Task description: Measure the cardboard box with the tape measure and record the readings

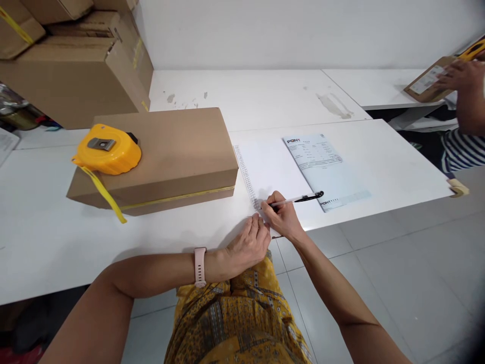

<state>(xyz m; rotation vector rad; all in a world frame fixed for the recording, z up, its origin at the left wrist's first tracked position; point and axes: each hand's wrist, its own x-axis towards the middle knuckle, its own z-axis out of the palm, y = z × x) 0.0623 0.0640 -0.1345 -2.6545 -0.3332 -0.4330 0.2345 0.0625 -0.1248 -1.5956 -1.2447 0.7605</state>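
My right hand [282, 215] is closed round a pen [303, 197] with a clear barrel and black grip. Its tip is at the lower left of a white spiral-bound notebook [265, 164], by the wire binding. My left hand [252, 240], a pink watch band on its wrist, lies with fingers flat and close together at the notebook's lower left corner, just beside the right hand. On the notebook's right part is a printed light-blue sheet [326, 174]. A brown cardboard box [178, 141] stands left of the notebook, with a yellow tape measure [109, 151] on top.
The tape measure's yellow blade [102, 194] hangs over the box's front. Larger cardboard boxes [76, 76] are stacked at the back left. At the far right another person's hand [462, 76] touches a small labelled box [426, 81]. The white table [182, 227] ends near my body.
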